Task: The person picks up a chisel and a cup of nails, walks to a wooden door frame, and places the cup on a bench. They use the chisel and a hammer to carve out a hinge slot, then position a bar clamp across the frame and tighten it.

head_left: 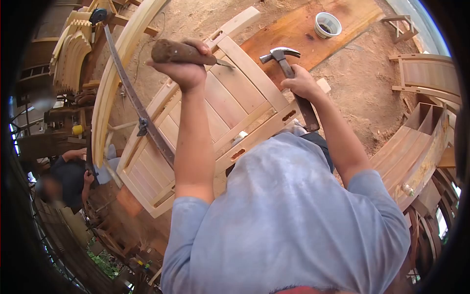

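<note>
Blue shirt (289, 220) nearest; left fingers (199, 45) wrap chisel (178, 52), right fingers (295, 82) grip hammer (281, 54).

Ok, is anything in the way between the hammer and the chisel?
Nothing visible: only air lies between the hammer in the right hand and the chisel in the left hand, above the wooden frame.

Bright, even daylight everywhere, and the pale wooden panel (230, 105) glows warm under it. Shadows are soft and faint, nothing hard-edged. There's a small glint on the hammer head (279, 53). Top right washes out to white, while the left side sinks into shade. Heavy fisheye bends the long plank (115, 73) into a curve, black corners ring the view, and detail goes mushy towards the edges.
</note>
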`<state>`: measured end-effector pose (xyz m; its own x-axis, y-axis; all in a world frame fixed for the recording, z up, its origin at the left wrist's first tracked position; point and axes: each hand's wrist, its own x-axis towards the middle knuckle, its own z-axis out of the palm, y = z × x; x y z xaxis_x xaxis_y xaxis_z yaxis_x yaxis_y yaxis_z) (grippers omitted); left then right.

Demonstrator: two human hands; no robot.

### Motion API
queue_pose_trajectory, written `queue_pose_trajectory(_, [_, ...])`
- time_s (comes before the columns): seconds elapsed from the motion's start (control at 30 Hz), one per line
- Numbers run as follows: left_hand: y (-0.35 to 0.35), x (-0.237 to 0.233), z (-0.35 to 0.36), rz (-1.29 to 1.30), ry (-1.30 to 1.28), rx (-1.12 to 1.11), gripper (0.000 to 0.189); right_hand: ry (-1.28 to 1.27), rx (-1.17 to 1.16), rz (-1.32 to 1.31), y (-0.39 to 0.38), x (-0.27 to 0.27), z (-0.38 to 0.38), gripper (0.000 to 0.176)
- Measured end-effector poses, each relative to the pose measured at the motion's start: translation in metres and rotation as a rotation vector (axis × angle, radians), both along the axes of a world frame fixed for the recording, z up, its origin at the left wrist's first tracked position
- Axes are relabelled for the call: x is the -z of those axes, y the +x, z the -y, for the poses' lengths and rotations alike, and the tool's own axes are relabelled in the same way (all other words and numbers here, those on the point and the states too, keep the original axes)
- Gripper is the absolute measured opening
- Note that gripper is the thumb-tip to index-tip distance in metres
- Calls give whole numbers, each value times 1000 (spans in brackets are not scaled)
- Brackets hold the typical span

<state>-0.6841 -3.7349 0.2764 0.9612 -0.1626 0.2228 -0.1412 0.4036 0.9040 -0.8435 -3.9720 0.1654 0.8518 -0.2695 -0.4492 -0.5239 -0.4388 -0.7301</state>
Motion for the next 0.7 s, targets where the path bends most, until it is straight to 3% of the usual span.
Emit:
queue_pose_trajectory(0.07, [10, 0, 7, 41, 8, 42, 103, 71, -6, 60, -6, -9, 1, 48])
queue_pose_trajectory(0.13, [11, -4, 12, 29, 10, 96, 103, 658, 172, 183, -19, -25, 1, 41])
queue_pose_trajectory(0.17, [13, -3, 14, 26, 12, 99, 103, 660, 177, 181, -20, -33, 3, 41])
queue_pose_trajectory(0.23, [21, -5, 17, 7, 58, 114, 104, 965, 152, 142, -19, -44, 6, 38])
queue_pose_trajectory(0.33, [25, -8, 16, 43, 179, 168, 105, 1019, 219, 144, -10, -40, 9, 27])
queue_pose_trajectory(0.4, [31, -3, 10, 18, 110, 226, 105, 1016, 262, 114, -5, -39, 8, 21])
queue_pose_trajectory(0.5, [35, 1, 3, -8, 46, 291, 107, 996, 294, 108, 6, -37, 5, 21])
queue_pose_trajectory(0.7, [26, 5, 7, 70, 176, 313, 110, 902, 356, 182, 50, -35, -5, 20])
